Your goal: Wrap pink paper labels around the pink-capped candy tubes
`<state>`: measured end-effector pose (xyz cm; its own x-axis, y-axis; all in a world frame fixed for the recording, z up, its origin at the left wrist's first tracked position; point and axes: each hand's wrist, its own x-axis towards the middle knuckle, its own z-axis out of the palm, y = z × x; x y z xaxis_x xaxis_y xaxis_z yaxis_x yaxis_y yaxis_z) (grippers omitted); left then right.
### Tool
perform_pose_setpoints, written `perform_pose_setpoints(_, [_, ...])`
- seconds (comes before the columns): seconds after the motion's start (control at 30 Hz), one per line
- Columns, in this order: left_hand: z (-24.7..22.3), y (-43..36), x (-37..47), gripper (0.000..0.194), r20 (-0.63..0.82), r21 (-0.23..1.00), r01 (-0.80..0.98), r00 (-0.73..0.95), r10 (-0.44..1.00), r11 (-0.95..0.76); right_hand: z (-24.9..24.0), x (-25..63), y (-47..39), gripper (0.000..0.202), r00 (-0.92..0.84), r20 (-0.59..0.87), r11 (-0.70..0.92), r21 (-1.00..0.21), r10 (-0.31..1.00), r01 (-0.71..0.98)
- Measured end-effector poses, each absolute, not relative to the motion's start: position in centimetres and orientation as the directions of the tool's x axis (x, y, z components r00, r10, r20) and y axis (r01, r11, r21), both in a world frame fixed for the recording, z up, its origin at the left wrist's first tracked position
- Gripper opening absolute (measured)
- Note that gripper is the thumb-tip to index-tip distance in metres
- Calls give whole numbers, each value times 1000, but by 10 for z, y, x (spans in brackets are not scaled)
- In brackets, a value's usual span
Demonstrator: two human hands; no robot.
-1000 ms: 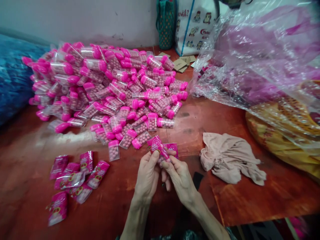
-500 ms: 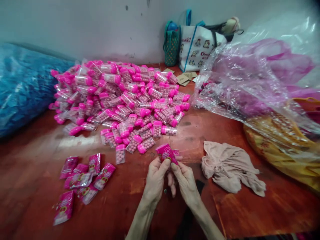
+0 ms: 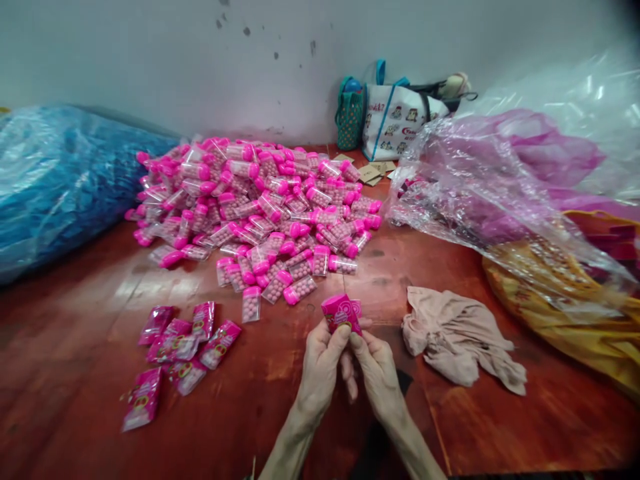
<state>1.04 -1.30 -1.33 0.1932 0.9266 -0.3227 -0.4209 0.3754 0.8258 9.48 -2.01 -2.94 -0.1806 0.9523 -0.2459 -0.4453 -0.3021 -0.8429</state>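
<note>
- A person's left hand (image 3: 320,363) closes on a pink packet (image 3: 340,311), thumb in front and fingers curled behind.
- The right hand (image 3: 377,367) half-curls from the packet's other side, its thumb at the lower edge; whether its fingers also grip cannot be told.
- The packet sits just above the table (image 3: 280,373), at the hands' 12 o'clock.
- More pink packets (image 3: 173,347) lie loosely grouped at 9 o'clock.
- Pink-capped tubes (image 3: 270,210) filled with small balls crowd 10 to 12 o'clock.
- A crumpled cloth (image 3: 460,337) rests at 3 o'clock, near the right hand.
</note>
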Motion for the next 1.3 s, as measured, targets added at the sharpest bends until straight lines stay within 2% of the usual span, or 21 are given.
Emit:
perform_pose_setpoints(0.13, [-11, -17, 11, 34, -332, 823, -436, 154, 931, 365, -27, 94, -23, 33, -190, -229, -289, -867, 955, -406])
perform_pose_setpoints(0.3, [-7, -20, 4, 23, -346, 730, -592, 111, 932, 341, -23, 93, -28, 32, -270, -216, -292, -914, 938, -280])
perform_pose_setpoints(0.37, [-5, -20, -7, 18, -361, 715, -635, 24, 932, 294, -21, 90, -32, 29, -340, -240, -324, -922, 909, -214])
perform_pose_setpoints(0.47, [0, -21, -37, 16, -335, 759, -633, -183, 924, 150, -23, 84, -40, 28, -419, -297, -369, -924, 858, -100])
perform_pose_setpoints(0.67, [19, -30, -113, 12, -221, 924, -382, -537, 814, -1, -35, 78, -45, 29, -502, -285, -273, -957, 817, 99])
perform_pose_setpoints(0.93, [17, -44, -158, 30, -225, 969, -236, -712, 665, 76, -41, 78, -39, 31, -528, -276, -257, -960, 803, 111])
perform_pose_setpoints(1.03, [12, -42, -167, 32, -244, 970, -201, -738, 629, 139, -43, 77, -40, 31, -512, -278, -239, -961, 813, 141])
perform_pose_setpoints(1.17, [11, -33, -177, 35, -232, 970, -117, -702, 673, 213, -47, 78, -39, 31, -510, -292, -265, -956, 809, 127])
perform_pose_setpoints(1.3, [13, -22, -181, 28, -148, 936, 132, -694, 704, 327, -52, 78, -36, 31, -531, -310, -328, -943, 789, 64])
